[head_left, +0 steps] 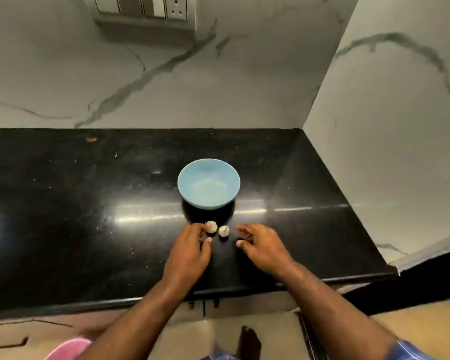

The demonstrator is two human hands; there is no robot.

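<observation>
Two small whitish garlic bulbs lie on the black counter (89,229), the left bulb (211,226) and the right bulb (223,231), just in front of a light blue bowl (208,183) that looks empty. My left hand (190,252) reaches in from the left; its fingertips are at the left bulb, with thumb and fingers spread around it, and I cannot tell if they touch it. My right hand (260,246) hovers just right of the right bulb, fingers loosely curved and holding nothing.
Marble-patterned walls close the counter at the back and on the right (387,152). A switch and socket panel (143,7) is on the back wall. The counter's front edge runs under my forearms, with cabinet doors below. Something pink (68,348) shows at the bottom left.
</observation>
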